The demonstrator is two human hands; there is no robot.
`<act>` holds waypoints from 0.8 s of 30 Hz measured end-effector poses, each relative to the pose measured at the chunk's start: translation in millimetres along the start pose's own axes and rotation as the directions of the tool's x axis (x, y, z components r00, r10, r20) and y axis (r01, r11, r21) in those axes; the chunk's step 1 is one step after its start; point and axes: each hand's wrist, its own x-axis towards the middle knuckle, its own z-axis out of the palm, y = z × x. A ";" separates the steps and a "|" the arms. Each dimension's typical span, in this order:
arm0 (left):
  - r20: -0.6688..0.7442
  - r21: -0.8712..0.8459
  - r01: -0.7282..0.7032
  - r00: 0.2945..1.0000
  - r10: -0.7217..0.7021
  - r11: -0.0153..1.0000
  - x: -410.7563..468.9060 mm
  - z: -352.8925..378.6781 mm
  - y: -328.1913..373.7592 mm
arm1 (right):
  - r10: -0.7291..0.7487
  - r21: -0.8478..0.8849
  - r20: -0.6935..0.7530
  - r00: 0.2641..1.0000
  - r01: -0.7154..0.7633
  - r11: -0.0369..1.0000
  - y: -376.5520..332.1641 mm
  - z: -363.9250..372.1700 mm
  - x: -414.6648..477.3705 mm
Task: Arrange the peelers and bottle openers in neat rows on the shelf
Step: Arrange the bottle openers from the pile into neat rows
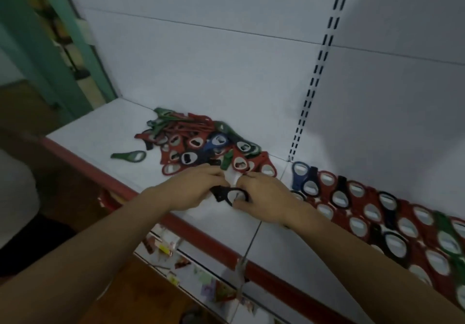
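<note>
Shelf: white board (100, 132) with a red lip (196, 225) along the front, white back panel (201, 59) behind it, and a slotted upright (319, 72) running up at 1 o'clock.
Loose stock: at 12 o'clock from my hands sits a tangled pile (201, 145) of openers and peelers, mostly red, with some green, blue and black, lying every which way.
Stray: one green opener (129, 155) lies alone at 10 o'clock, apart from the pile.
Sorted stock: out at 3 o'clock, rows (377, 213) of openers overlap side by side with their metal rings showing. Red dominates, with black, blue and green mixed in.
In hand: a black bottle opener (226, 194), plastic handle with a steel-lined ring, held just over the front of the shelf.
Left hand (191, 187): fingers curled in, gripping the handle end.
Right hand (261, 198): thumb and fingers pinching the ring end.
Below: at 6 o'clock a lower shelf (264, 296) holds small coloured packets (166, 248), too blurred to read.
</note>
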 end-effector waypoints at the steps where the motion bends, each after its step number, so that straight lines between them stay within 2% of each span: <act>1: -0.014 0.010 -0.009 1.000 0.009 1.000 1.9 -2.5 -4.8 | 0.014 0.048 0.009 1.000 -0.015 0.999 3.5 -0.9 4.0; 6: 0.050 0.037 -0.050 0.998 0.049 0.998 14.9 -21.4 -31.6 | 0.117 0.073 -0.009 0.993 -0.116 0.991 36.8 -23.8 17.7; 9: 0.059 -0.079 -0.015 0.998 0.020 0.997 28.1 -30.0 -37.2 | 0.208 0.243 -0.050 0.977 -0.191 0.951 54.4 -40.1 23.3; 11: -0.044 -0.295 0.047 0.997 -0.063 0.954 37.3 -35.8 -40.2 | 0.287 0.374 -0.110 0.951 -0.228 0.899 60.3 -44.0 28.8; 12: -0.097 -0.455 0.096 0.983 -0.156 0.885 40.7 -38.8 -42.9 | 0.334 0.467 -0.145 0.931 -0.233 0.853 59.8 -45.1 32.8; 13: -0.136 -0.624 0.127 0.954 -0.267 0.771 42.9 -42.4 -45.0 | 0.389 0.591 -0.173 0.905 -0.221 0.776 55.3 -46.5 37.7; 15: -0.108 -0.883 0.137 0.871 -0.480 0.449 48.3 -45.0 -46.4 | 0.523 0.842 -0.177 0.834 -0.147 0.519 38.6 -46.4 48.7; 16: -0.067 -0.957 0.099 0.839 -0.540 0.274 52.5 -45.5 -45.5 | 0.577 0.907 -0.165 0.800 -0.107 0.408 27.1 -44.0 56.6; 19: 0.091 -0.969 -0.059 0.817 -0.569 -0.240 63.6 -51.0 -46.2 | 0.627 0.961 -0.138 0.767 -0.051 0.273 -8.0 -27.6 91.6; 20: 0.108 -0.941 -0.092 0.830 -0.547 -0.326 63.7 -52.4 -48.9 | 0.625 0.965 -0.129 0.770 -0.046 0.256 -19.1 -22.4 103.9; 21: 0.094 -0.939 -0.105 0.838 -0.538 -0.327 61.9 -54.1 -53.8 | 0.625 0.963 -0.133 0.769 -0.049 0.264 -28.7 -18.9 115.5; 24: -0.003 -0.982 -0.105 0.840 -0.542 -0.157 48.6 -55.9 -81.1 | 0.610 0.930 -0.178 0.772 -0.070 0.360 -45.8 -14.7 144.1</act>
